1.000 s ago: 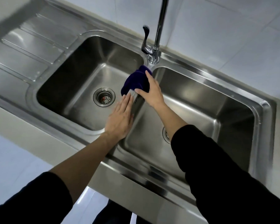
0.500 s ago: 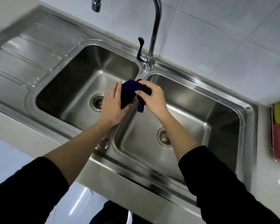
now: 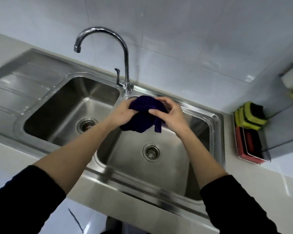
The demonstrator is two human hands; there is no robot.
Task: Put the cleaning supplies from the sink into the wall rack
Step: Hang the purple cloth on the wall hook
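Bunching dark cloth [image 3: 145, 115] between both hands [image 3: 147, 112], above sink [image 3: 216, 129]

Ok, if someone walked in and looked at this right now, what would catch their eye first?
Probably the dark purple cloth, bunched between the left hand and right hand above the right basin of the steel double sink. Next, the tall curved faucet rising behind the divider. Then the bright yellow-green sponges in the wire rack at the far right.
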